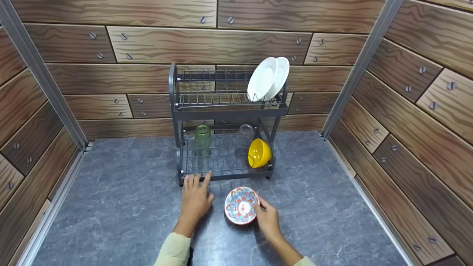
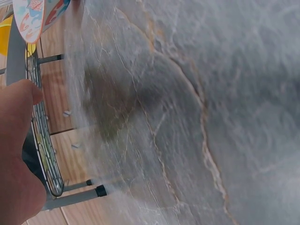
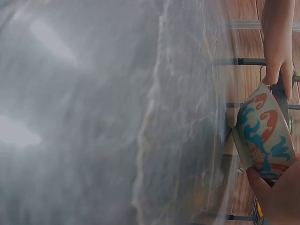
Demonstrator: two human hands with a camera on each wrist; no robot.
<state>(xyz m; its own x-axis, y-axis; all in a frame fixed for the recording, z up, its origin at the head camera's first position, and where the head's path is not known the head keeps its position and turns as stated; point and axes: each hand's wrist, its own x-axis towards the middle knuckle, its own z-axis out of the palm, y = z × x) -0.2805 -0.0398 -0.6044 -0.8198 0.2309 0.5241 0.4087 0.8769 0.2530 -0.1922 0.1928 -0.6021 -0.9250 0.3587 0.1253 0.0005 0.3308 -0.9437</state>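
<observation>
My right hand pinches the right rim of a patterned bowl, white with red and blue motifs, its inside facing up toward the head camera. The same bowl shows its painted outer side in the right wrist view. My left hand lies with fingers extended at the front left edge of the dark two-tier dish rack, fingertips right at the lower bar. In the left wrist view, part of the left hand appears beside the rack, with the bowl above.
Two white plates lean at the right of the rack's upper tier. On the lower tier are a green glass, a clear glass and a tilted yellow bowl. Wood-patterned walls surround the grey marbled tabletop.
</observation>
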